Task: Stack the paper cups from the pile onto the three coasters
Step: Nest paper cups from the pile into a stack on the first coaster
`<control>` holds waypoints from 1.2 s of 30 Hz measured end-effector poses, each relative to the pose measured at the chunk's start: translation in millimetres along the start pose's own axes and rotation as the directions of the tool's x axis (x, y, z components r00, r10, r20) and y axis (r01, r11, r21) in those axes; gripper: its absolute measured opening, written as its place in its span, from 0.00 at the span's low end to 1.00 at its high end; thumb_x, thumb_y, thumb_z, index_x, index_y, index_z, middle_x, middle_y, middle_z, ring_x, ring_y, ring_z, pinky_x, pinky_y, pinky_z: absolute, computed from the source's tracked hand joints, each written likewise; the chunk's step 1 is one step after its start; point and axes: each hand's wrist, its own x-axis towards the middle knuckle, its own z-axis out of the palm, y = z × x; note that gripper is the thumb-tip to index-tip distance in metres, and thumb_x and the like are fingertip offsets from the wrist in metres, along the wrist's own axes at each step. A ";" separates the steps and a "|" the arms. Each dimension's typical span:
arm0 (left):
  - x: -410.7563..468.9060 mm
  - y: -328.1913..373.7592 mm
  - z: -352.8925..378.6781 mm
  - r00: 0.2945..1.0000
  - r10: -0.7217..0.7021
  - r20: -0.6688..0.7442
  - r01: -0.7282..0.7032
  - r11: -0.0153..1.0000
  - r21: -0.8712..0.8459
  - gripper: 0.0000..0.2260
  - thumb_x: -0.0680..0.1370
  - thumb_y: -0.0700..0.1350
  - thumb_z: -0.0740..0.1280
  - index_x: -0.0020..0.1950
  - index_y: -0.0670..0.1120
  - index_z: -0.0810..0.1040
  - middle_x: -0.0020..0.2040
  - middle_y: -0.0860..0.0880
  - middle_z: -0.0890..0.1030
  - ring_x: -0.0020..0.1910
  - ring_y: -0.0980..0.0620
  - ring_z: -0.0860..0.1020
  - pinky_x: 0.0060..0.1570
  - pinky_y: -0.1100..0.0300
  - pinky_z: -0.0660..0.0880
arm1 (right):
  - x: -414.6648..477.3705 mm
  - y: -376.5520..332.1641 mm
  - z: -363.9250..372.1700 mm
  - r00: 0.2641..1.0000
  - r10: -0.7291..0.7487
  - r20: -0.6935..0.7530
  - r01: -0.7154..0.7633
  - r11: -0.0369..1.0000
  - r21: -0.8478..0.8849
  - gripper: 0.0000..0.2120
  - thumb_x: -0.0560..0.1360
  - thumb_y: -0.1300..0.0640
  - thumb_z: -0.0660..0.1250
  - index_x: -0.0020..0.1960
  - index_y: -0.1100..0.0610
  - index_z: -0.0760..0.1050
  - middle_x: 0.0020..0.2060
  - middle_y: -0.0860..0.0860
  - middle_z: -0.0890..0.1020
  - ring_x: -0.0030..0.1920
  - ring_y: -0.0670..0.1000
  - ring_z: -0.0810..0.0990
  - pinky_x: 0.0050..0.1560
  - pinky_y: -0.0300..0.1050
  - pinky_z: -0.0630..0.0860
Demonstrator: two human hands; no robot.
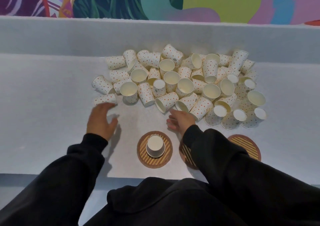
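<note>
A big pile of dotted paper cups (176, 83) lies across the grey table. Three round striped coasters sit near the front edge. The left coaster (154, 161) carries one upside-down cup (155, 145). My right sleeve covers most of the middle coaster (187, 154). The right coaster (247, 144) is bare. My left hand (101, 120) reaches with relaxed fingers to a cup lying on its side (105, 99) at the pile's front left, fingertips at its wall. My right hand (181, 121) is spread and holds nothing, just short of the cups at the pile's front middle.
The grey table (52, 122) ends in a front edge close below the coasters. A raised grey ledge (69, 35) runs behind the pile, with a colourful mural wall above it. My dark sleeves and lap fill the bottom of the view.
</note>
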 end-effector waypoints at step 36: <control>-64.6 99.4 2.8 0.900 0.219 0.377 -0.034 0.898 -0.440 0.31 0.66 0.53 0.84 0.65 0.57 0.75 0.61 0.62 0.78 0.63 0.60 0.77 0.60 0.69 0.72 | -69.9 6.1 -36.9 0.838 -0.514 0.182 0.514 0.856 0.050 0.37 0.62 0.55 0.84 0.67 0.56 0.74 0.62 0.53 0.83 0.64 0.50 0.82 0.63 0.45 0.80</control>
